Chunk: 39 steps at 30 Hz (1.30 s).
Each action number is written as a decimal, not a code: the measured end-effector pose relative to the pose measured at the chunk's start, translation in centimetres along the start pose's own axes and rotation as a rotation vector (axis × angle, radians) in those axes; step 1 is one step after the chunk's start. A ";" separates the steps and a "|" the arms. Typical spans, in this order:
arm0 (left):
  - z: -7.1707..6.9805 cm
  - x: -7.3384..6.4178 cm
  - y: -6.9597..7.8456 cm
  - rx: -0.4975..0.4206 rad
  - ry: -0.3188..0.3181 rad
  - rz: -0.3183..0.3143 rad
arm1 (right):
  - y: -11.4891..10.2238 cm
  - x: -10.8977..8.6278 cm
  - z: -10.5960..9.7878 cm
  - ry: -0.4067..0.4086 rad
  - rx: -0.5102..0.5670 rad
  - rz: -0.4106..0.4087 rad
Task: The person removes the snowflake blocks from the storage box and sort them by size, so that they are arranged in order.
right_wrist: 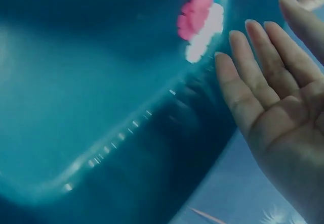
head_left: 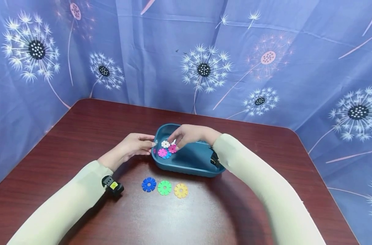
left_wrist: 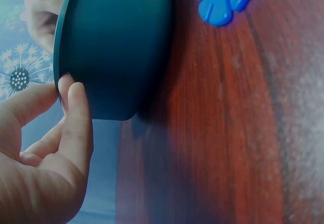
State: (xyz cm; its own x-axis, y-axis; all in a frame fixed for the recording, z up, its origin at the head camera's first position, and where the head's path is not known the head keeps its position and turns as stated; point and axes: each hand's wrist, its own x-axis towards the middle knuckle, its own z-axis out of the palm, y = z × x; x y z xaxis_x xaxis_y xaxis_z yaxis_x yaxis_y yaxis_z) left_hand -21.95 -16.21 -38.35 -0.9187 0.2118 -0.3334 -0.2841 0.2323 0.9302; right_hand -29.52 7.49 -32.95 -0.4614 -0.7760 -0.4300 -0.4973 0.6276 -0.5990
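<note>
In the head view a dark teal plastic basin [head_left: 189, 169] stands on the table. My left hand [head_left: 130, 149] pinches its left rim between thumb and fingers. Over the basin's left part reaches my right hand [head_left: 190, 134]. The right wrist view shows its fingers nearly straight, with nothing between them, beside notched plastic discs. Near those fingers lie a white disc [head_left: 163, 145], a dark pink disc [head_left: 172, 149], a lighter pink disc [head_left: 161, 153] and a blue disc [head_left: 166, 156]. Another white piece is partly hidden by the right hand.
In front of the basin, a dark blue disc [head_left: 144, 184], a green disc [head_left: 160, 188] and a yellow disc [head_left: 177, 191] lie in a row on the brown wooden table [head_left: 97, 217]. A blue dandelion-patterned curtain [head_left: 161, 68] hangs behind the table.
</note>
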 end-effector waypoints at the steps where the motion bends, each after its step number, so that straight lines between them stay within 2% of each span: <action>1: 0.0 0.0 0.0 0.002 0.000 0.000 | 0.2 0.4 0.3 0.004 -0.012 0.000; 8: -0.1 0.1 0.0 0.007 -0.002 -0.003 | 1.0 2.1 1.8 0.031 -0.114 -0.016; 13: -0.2 0.1 0.0 -0.002 -0.005 0.004 | 1.2 2.7 2.4 0.076 -0.126 -0.027; 22: -0.2 0.0 0.0 -0.010 -0.011 0.001 | 1.2 3.6 3.5 0.109 -0.104 -0.032; 29: -0.2 0.1 0.1 -0.008 -0.012 0.004 | 1.5 4.2 4.1 0.152 -0.187 -0.040; 39: -0.1 0.1 0.1 -0.006 -0.005 -0.016 | 1.6 4.2 3.3 0.196 -0.055 0.038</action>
State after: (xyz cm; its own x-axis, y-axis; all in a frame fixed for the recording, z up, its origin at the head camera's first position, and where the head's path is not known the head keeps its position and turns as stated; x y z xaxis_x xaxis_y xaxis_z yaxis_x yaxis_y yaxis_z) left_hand -22.12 -16.26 -38.30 -0.9126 0.2132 -0.3488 -0.3001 0.2302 0.9257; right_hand -29.83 5.06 -37.91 -0.6126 -0.7277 -0.3086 -0.5131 0.6631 -0.5450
